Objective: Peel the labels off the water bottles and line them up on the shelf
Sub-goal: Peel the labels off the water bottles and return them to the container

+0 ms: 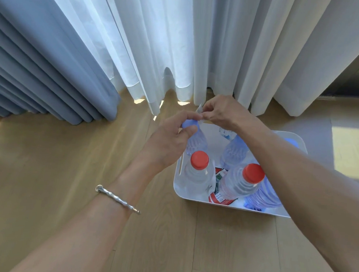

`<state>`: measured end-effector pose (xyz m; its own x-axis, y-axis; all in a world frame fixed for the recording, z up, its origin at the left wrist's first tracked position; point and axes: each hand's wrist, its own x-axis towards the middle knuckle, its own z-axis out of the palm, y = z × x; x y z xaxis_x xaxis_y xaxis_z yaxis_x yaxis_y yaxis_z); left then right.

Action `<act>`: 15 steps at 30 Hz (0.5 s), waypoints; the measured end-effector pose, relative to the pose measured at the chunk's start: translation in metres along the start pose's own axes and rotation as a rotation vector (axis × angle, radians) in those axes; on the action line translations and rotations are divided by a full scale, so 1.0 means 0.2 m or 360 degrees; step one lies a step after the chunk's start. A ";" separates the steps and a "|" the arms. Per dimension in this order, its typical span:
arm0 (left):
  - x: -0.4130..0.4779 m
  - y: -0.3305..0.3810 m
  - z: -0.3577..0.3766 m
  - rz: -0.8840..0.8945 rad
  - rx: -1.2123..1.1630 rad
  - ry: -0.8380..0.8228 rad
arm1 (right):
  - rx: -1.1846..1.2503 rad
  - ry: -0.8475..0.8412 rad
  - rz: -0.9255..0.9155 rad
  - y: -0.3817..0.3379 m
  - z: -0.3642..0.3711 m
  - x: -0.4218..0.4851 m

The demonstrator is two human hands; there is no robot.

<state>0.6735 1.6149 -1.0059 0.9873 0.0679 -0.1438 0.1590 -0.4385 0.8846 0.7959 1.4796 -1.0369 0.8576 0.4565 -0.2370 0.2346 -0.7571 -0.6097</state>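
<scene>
A white bin (pixel 191 196) on the wooden floor holds several water bottles. My left hand (pixel 170 139) grips the blue cap and neck of a clear bottle (pixel 197 143) at the bin's far left. My right hand (pixel 220 111) pinches a small strip of white label (pixel 199 109) just above that cap. Two red-capped bottles (pixel 199 170) (pixel 245 182) stand at the front, a blue-capped bottle (pixel 235 149) stands behind them, and another blue one (pixel 263 195) lies at the front right. Loose red and white labels (pixel 219 198) lie in the bin.
White sheer curtains (pixel 180 41) hang right behind the bin, with blue-grey curtains (pixel 42 64) to the left. Wooden floor (pixel 67 171) spreads to the left and front. A silver bracelet (pixel 118 199) is on my left wrist. No shelf is in view.
</scene>
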 end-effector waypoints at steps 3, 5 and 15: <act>0.00 -0.04 0.02 -0.0055 0.0010 -0.0032 | 0.0114 0.0091 -0.0086 0.01 0.01 0.01; 0.00 -0.05 0.03 -0.0065 0.0049 -0.0050 | 0.0215 0.0180 -0.0121 0.00 0.00 0.01; -0.03 -0.09 0.06 -0.0260 0.0225 -0.0140 | -0.0534 -0.0272 0.0071 0.01 0.05 0.00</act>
<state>0.6641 1.6111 -1.0261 0.9434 0.0729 -0.3237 0.3088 -0.5496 0.7762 0.7917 1.4830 -1.0449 0.7882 0.4698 -0.3976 0.3601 -0.8759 -0.3212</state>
